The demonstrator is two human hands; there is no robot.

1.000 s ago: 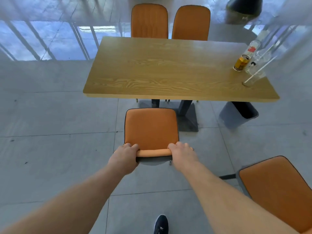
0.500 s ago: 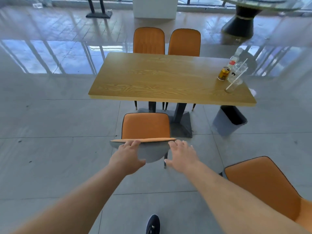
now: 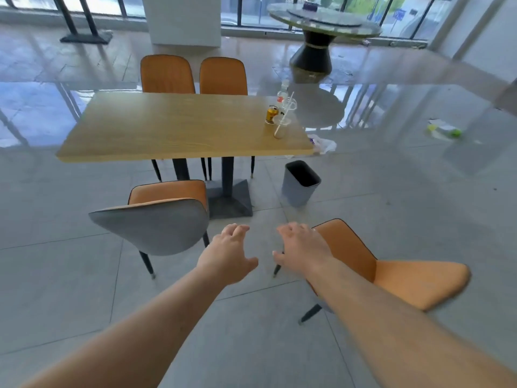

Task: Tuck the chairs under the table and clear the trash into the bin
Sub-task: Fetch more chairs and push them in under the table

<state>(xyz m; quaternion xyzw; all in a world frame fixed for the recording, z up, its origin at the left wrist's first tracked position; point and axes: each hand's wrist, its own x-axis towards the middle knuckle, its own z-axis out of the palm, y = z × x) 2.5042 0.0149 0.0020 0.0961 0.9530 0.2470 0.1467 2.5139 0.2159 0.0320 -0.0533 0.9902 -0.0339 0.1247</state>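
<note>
A wooden table (image 3: 156, 130) stands ahead. An orange chair with a grey back (image 3: 156, 222) sits at its near left side, seat partly under the top. A second orange chair (image 3: 391, 270) stands loose on the floor at my right. My left hand (image 3: 228, 254) and my right hand (image 3: 300, 249) hover open between the two chairs, holding nothing; the right hand is just in front of the loose chair's backrest. On the table's right end stand a gold can (image 3: 271, 115), a plastic cup with a straw (image 3: 281, 126) and a clear bottle (image 3: 282, 95). A grey bin (image 3: 300, 183) stands on the floor by that end.
Two orange chairs (image 3: 193, 75) are tucked at the table's far side. A crumpled white bag (image 3: 321, 144) lies on the floor past the table's right edge. Litter (image 3: 444, 131) lies further right. A round glass table (image 3: 321, 26) stands behind.
Both hands have let go of the near chair's backrest and moved right toward the loose chair. The view has swung right and the near chair now stands close to the table.
</note>
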